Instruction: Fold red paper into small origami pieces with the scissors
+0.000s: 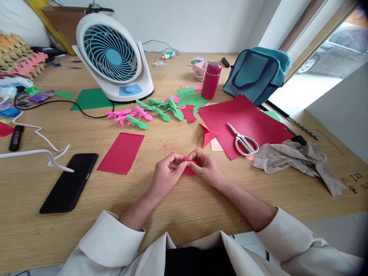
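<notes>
Between my two hands is a small piece of folded red paper [189,172], held just above the front of the table. My left hand [170,171] pinches its left side between thumb and fingers. On the right side, my right hand [207,168] grips it the same way, the two thumbs almost meeting. The fingers hide part of the folds. Just beyond my right hand lies another folded red paper piece [207,135]. A stack of red paper rectangles [121,153] rests to the left of my hands.
Scissors [243,138] lie on large red sheets [253,115], beside a crumpled cloth [290,159]. Green and pink folded paper figures [156,109] sit farther back. A fan [115,57], a red flask [212,80] and a teal bag [255,73] stand behind. A black phone [69,184] is at left.
</notes>
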Motion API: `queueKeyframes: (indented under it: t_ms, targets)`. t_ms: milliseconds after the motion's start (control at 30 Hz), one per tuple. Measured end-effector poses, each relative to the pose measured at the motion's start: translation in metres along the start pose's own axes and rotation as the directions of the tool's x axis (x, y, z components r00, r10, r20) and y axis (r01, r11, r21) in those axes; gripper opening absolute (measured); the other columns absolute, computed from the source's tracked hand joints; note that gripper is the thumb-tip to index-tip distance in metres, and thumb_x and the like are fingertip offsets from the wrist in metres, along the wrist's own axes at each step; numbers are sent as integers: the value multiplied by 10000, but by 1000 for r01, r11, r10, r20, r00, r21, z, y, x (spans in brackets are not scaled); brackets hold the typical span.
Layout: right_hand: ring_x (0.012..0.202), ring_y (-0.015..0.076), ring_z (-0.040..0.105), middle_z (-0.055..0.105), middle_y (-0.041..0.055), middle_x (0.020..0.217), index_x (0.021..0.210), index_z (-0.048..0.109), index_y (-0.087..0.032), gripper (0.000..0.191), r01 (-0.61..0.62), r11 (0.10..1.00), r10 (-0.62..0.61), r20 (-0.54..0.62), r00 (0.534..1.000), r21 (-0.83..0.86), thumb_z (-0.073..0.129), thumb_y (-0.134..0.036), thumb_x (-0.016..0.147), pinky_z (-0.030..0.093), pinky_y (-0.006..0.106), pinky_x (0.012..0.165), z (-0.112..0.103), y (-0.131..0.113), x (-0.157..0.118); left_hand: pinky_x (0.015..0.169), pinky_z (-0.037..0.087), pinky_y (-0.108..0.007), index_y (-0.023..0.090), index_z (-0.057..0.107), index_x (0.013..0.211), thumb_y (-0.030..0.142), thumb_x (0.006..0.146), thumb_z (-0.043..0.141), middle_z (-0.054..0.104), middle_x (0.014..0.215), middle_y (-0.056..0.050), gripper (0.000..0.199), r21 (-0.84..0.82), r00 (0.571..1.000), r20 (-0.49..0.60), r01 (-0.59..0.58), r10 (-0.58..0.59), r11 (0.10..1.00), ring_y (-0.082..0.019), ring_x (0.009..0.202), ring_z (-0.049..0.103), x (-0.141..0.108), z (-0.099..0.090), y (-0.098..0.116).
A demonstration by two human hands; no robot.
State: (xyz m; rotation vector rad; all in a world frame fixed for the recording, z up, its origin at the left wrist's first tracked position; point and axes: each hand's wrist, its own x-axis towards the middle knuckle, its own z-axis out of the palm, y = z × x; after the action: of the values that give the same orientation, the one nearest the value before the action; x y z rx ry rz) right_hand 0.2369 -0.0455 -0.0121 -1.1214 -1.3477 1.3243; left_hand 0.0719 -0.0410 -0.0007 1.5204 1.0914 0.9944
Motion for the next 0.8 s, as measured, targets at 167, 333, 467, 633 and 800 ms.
queueKeyframes:
  t_ms: [167,333,467,633,800]
  targets:
    - [644,111,482,564,-8,742,823,569,-175,198,14,988,-9,34,999,-153,655,-353,825,387,243,596,2,-5,-3,621,491,-201,169,611,790,286,838,637,642,764,6,130,19,999,-30,-21,22,1000,-113,678,622,2,-1,-1]
    - [590,102,441,533,-22,674,793,584,-166,180,42,969,-33,40,999,-244,601,-333,860,352,237,553,3,-6,-4,652,485,-225,170,624,804,285,851,626,650,768,-3,123,52,998,-28,-58,60,997,-124,700,606,4,-2,-4]
    - [644,117,477,556,-8,729,807,564,-174,86,154,924,-142,60,988,-349,550,-233,868,375,242,598,4,-4,-6,671,463,-233,176,628,797,270,838,645,639,771,-3,104,128,995,-21,-93,97,987,-126,711,577,3,-1,-5]
    - [730,136,522,569,15,815,856,558,-173,48,243,887,-227,88,970,-393,551,-217,873,406,258,671,5,-5,-7,676,444,-237,175,610,763,281,843,644,615,752,0,137,115,995,-18,-93,96,989,-124,706,550,4,-3,-4]
    - [629,116,472,522,-21,686,744,529,-182,183,174,919,-154,83,985,-355,546,-278,898,367,243,594,5,-8,-7,650,434,-228,174,617,795,331,848,651,597,730,13,169,-57,1000,-17,-22,21,998,-117,676,529,4,-3,-7]
